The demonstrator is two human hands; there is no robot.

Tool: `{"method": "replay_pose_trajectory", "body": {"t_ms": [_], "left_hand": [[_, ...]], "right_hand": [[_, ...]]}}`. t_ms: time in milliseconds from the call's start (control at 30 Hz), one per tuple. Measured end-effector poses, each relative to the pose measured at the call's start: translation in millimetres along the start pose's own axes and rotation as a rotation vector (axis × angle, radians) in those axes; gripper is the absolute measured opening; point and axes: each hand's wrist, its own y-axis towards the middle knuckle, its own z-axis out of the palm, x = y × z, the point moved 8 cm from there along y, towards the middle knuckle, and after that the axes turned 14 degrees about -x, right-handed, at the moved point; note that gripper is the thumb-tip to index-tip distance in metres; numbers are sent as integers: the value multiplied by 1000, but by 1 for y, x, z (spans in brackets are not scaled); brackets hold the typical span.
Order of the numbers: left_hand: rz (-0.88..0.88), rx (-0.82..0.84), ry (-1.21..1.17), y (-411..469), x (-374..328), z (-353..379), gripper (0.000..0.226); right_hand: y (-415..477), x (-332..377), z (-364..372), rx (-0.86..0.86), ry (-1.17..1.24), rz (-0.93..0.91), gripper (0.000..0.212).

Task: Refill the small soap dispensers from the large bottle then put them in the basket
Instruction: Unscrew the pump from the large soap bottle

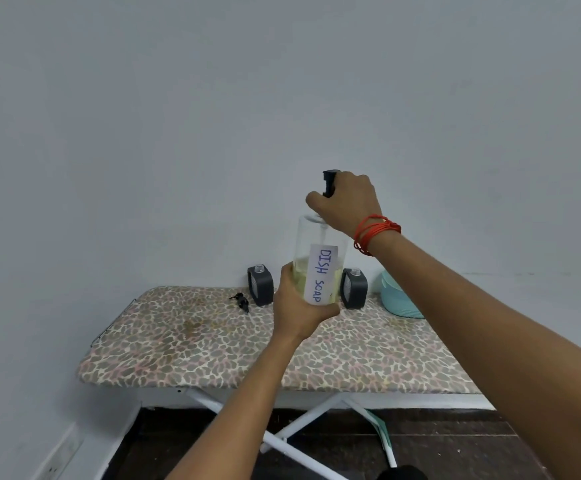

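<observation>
Now our left hand (297, 313) grips the large bottle (320, 268), our right hand (348, 206) clasps its pump (329, 180); we likely unscrew it next.

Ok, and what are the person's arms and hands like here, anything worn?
The left forearm and right forearm are bare, no sleeves in view. Several loops of red-orange cord circle the right wrist. The left hand and right hand wear no gloves.

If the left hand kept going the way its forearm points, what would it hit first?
Probably the wall, passing between the left dispenser and right dispenser. The left hand grips the large bottle, which would lead. Depth is unclear.
</observation>
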Motion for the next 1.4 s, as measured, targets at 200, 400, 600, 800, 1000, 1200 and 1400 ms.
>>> {"method": "replay_pose_trajectory", "body": {"t_ms": [200,400,600,800,1000,1200,1400], "left_hand": [[-80,215,-115,-4,8,-1,85],[-45,203,-60,1,11,-14,82],[-33,-8,31,0,10,-21,92],[-80,45,-17,1,24,-18,93],[-95,60,-52,4,29,-21,90],[-67,-18,-31,7,20,-23,95],[-83,15,-34,9,34,-24,94]], "right_hand": [[-3,19,8,377,201,-122,34],[5,-14,-11,472,414,77,54],[-20,-15,5,153,182,173,53],[-26,-16,11,142,466,304,50],[-33,-5,29,413,757,367,61],[-39,-10,17,-7,492,368,75],[-40,-7,38,235,791,435,63]]}}
